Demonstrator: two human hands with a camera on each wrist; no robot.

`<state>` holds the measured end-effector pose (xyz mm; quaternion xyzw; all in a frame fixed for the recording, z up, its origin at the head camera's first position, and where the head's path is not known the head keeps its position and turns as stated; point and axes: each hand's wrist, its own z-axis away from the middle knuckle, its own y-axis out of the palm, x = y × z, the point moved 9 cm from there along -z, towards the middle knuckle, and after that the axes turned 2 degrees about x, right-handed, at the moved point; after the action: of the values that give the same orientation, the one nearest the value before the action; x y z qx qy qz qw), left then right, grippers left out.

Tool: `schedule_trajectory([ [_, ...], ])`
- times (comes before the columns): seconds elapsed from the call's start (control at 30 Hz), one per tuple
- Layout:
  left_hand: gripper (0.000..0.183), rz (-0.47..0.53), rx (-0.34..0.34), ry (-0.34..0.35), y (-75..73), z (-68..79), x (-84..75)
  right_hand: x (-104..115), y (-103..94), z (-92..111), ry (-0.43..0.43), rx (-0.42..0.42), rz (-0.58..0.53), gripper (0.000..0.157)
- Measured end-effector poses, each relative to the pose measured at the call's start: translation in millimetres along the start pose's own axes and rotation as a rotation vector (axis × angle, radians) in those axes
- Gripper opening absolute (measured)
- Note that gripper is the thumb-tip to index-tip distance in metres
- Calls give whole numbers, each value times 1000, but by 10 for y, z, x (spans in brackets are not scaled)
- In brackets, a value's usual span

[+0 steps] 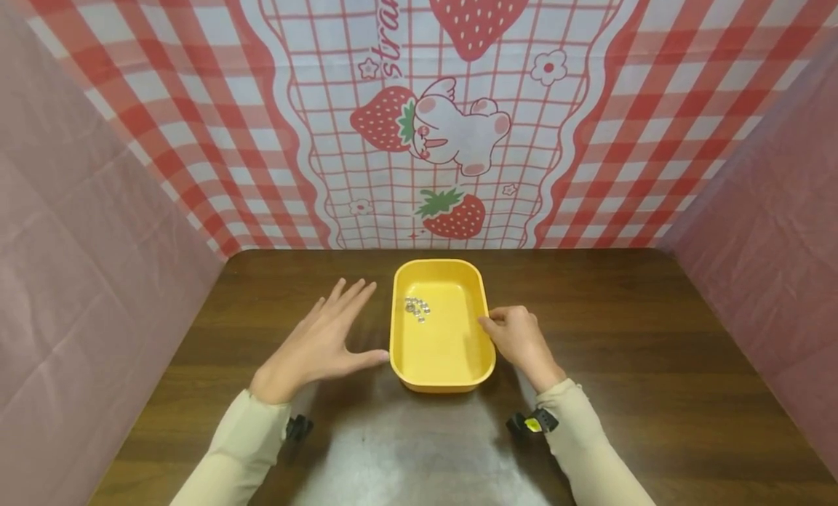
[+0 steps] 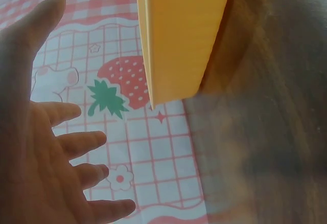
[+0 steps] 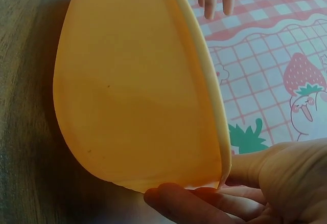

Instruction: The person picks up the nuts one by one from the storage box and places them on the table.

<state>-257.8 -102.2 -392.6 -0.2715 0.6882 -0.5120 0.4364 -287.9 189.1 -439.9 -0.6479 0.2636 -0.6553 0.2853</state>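
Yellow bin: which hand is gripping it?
The right hand: it pinches the side of the yellow bin. The left hand is spread beside it, gripping nothing.

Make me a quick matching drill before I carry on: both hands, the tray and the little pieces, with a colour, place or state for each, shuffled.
Things
1. tray
2. small pieces
3. left hand
4. right hand

Places, colours, states
A. spread wide, to the left of the tray
B. yellow with rounded corners
C. gripping the tray's right side
D. shiny and silvery, clustered inside toward the left wall

Right pairs: 1-B, 2-D, 3-A, 4-C
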Motion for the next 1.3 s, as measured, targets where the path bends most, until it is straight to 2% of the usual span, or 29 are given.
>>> schedule_trajectory([
  [0.4, 109, 12, 34, 27, 52, -99, -67, 25, -35, -25, -37, -26, -5, 29],
  [0.63, 109, 3, 27, 32, 47, -100, -80, -2, 4, 1, 11, 62, -111, 29],
  [0.87, 110, 1, 24, 36, 58, -87, -82, -7, 26, 9, 16, 95, -80, 29],
  [1.3, 110, 2, 29, 40, 77, -98, -88, -41, 46, 5, 0, 112, -108, 26],
])
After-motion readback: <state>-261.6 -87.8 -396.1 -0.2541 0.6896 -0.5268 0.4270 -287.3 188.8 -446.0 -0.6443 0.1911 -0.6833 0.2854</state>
